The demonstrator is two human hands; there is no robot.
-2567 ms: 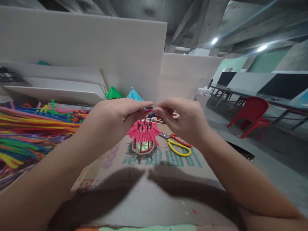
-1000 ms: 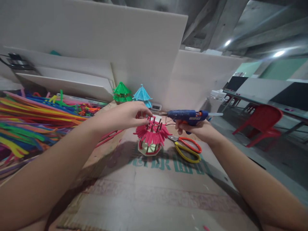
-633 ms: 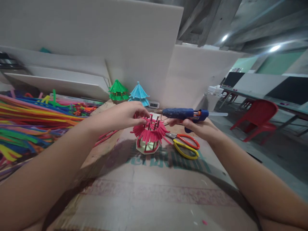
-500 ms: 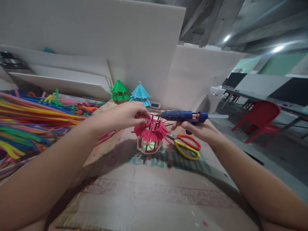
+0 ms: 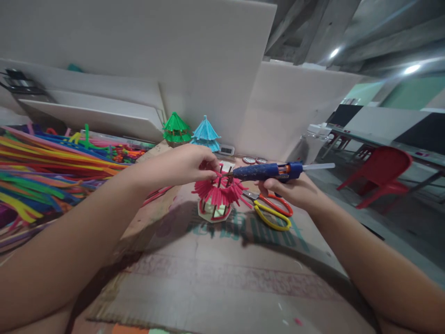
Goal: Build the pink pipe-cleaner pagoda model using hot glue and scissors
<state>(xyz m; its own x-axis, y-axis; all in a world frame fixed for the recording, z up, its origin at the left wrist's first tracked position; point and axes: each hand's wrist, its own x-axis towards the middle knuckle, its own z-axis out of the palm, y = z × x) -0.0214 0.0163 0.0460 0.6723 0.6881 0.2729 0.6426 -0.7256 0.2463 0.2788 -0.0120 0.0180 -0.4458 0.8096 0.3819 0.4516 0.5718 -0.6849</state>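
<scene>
blue glue gun [image 5: 260, 172], one, fills right hand [image 5: 294, 189]; left hand [image 5: 187, 164], grip unclear, is at one pink model [image 5: 219, 194].

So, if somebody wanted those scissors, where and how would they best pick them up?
Probably by the yellow loop, from the near right: the scissors lie flat, loops spread toward that side, blades pointing left toward the pink-fringed model.

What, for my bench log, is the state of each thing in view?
Pink model: upright, posts exposed at top
Glue gun: roughly level, stick protruding behind
Left hand: fingers bent at the pink model's top
Right hand: gripping the glue gun
Scissors: lying down, handles apart
Green model: roofed
Blue model: roofed
Pipe cleaners: piled loosely
Red chair: upright
Ceiling lights: lit
</scene>
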